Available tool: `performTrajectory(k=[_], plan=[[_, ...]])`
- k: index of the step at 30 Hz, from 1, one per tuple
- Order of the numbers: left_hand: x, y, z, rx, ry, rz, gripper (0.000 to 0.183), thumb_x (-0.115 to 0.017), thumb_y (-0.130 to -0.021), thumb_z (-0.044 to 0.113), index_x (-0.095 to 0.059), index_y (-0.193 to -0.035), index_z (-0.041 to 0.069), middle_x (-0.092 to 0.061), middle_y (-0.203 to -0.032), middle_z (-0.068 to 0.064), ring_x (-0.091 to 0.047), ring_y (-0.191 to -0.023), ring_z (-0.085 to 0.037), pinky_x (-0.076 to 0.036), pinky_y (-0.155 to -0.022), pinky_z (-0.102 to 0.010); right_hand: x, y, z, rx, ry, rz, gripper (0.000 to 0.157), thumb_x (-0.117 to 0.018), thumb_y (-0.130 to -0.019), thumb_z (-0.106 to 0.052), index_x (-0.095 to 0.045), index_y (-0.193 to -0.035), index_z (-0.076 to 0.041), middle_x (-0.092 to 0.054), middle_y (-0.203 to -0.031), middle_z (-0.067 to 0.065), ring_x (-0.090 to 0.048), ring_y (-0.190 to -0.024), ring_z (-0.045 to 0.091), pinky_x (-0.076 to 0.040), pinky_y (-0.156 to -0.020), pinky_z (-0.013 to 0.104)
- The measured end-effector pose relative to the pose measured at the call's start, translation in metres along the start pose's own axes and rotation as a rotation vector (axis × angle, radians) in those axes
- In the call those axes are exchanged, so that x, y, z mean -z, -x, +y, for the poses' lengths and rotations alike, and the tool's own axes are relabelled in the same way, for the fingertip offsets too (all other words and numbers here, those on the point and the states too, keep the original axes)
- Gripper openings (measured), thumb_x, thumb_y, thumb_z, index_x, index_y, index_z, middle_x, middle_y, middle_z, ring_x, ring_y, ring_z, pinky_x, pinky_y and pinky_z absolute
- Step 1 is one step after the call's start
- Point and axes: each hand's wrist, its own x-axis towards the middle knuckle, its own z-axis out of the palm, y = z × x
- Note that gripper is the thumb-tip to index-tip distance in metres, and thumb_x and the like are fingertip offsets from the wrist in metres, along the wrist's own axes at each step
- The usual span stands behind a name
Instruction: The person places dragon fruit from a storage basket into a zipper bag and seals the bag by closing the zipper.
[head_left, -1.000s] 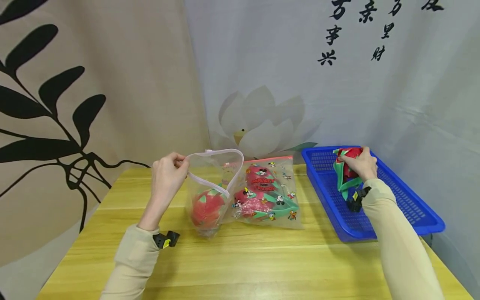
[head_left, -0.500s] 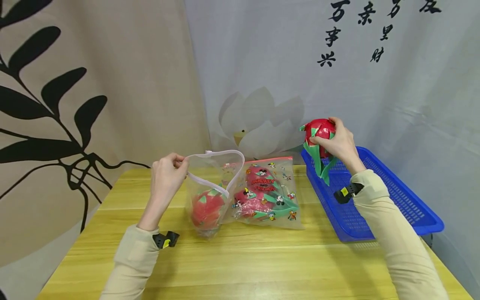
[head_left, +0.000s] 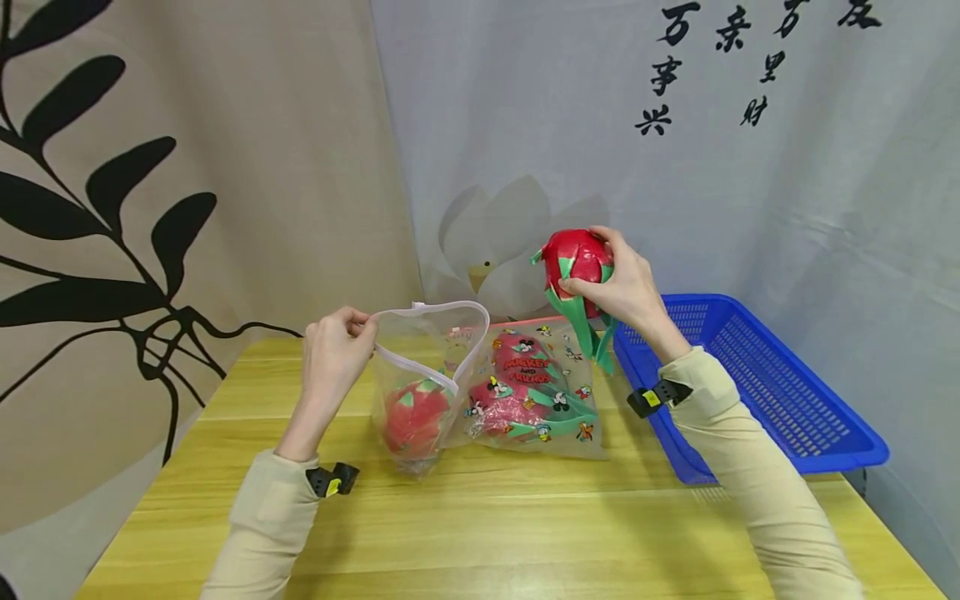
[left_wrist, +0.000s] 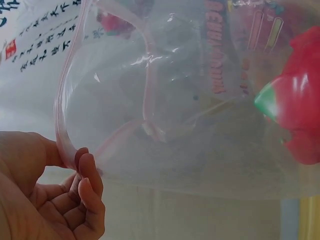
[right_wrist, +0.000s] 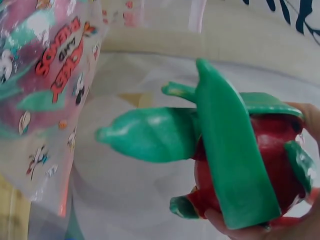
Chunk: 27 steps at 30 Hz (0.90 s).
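Note:
My left hand (head_left: pixel 335 354) pinches the edge of a clear zip bag (left_wrist: pixel 200 150) between thumb and fingers, and the bag's mouth gapes. Low inside that bag lies a red dragon fruit with green tips (head_left: pixel 416 417), perhaps a model. In my right hand (head_left: pixel 626 279) is another dragon fruit (head_left: pixel 573 258), red with long green scales hanging down, held up in the air to the right of the open bag. Behind and below it stands a printed zip bag (head_left: pixel 581 442) with red and green fruit inside, apart from both hands. The right wrist view shows the held fruit's green scales (right_wrist: pixel 232 150) close up.
A blue plastic basket (head_left: pixel 795 392) sits at the right of the wooden table (head_left: pixel 480 533), and its visible inside shows no fruit. A fabric backdrop (head_left: pixel 300 167) with plant and lettering prints hangs directly behind the table.
My right hand has lifted the dragon fruit out of the blue basket and carried it up and left, over the printed bag. The left hand and its bag have stayed still.

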Motion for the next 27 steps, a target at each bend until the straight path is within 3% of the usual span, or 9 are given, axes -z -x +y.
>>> performTrajectory(k=[7,15,19,27], plan=[[0.001,0.004,0.003,0.008,-0.015,0.006,0.024,-0.056,-0.091,0.016,-0.070,-0.091,-0.003,-0.070,-0.073,-0.019,-0.052,-0.042,-0.010,-0.031,-0.036,-0.024,-0.013,0.008,-0.017,0.149,0.014,0.010,0.077,-0.077,-0.075,-0.030,-0.040,-0.142,-0.018,-0.052,-0.133,0.016,-0.053,-0.117,0.032,-0.055,-0.083,0.050],[0.002,0.009,0.006,0.006,-0.017,0.018,0.023,-0.056,-0.091,0.015,-0.070,-0.090,-0.004,-0.070,-0.073,-0.020,-0.059,-0.047,-0.019,-0.033,-0.036,-0.025,-0.018,0.014,-0.041,0.224,-0.024,-0.003,0.077,-0.079,-0.071,-0.031,-0.044,-0.139,-0.023,-0.054,-0.134,0.009,-0.055,-0.115,0.029,-0.055,-0.085,0.047],[0.003,0.011,0.009,0.002,-0.021,0.017,0.024,-0.056,-0.091,0.015,-0.070,-0.091,-0.004,-0.070,-0.073,-0.020,-0.057,-0.045,-0.018,-0.033,-0.037,-0.025,-0.019,0.014,-0.059,0.231,-0.066,-0.062,0.075,-0.078,-0.072,-0.031,-0.044,-0.139,-0.024,-0.054,-0.136,0.006,-0.056,-0.114,0.027,-0.054,-0.087,0.045],[0.003,0.016,0.012,0.016,-0.034,0.018,0.024,-0.057,-0.091,0.016,-0.070,-0.090,-0.004,-0.070,-0.072,-0.018,-0.057,-0.045,-0.016,-0.034,-0.038,-0.025,-0.032,0.014,-0.095,0.143,-0.127,-0.264,0.075,-0.076,-0.072,-0.036,-0.040,-0.138,-0.029,-0.055,-0.132,0.005,-0.056,-0.114,0.022,-0.055,-0.086,0.041]])
